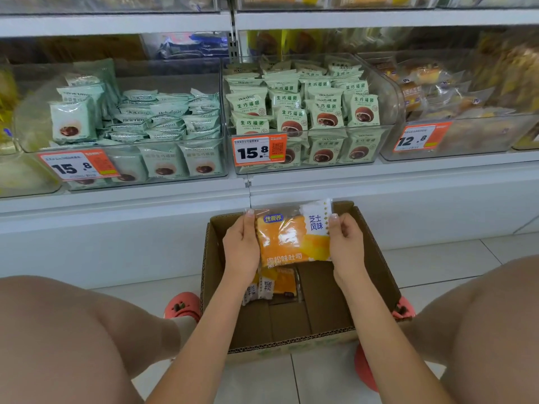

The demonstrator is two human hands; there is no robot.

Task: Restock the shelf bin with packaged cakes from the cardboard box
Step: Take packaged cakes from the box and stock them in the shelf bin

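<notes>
Held above the open cardboard box point(318, 310): one orange packaged cake point(293, 236), face up, white label panel at its upper right corner. Left hand point(240, 246) curled round the packet's left edge, thumb on top; right hand point(345, 243) likewise pinching the right edge, so each grip closed on the same packet. Down in the box, against its far left inner corner, a few more orange packets point(271, 284) lying flat. Box resting on the tiled floor point(443, 258) between bent knees, just in front of the white shelf base. On the shelf above, clear bins: two of pale green packets point(306, 109), tagged 15.8, and to the right a bin of golden cakes point(455, 135) tagged 12.8.
</notes>
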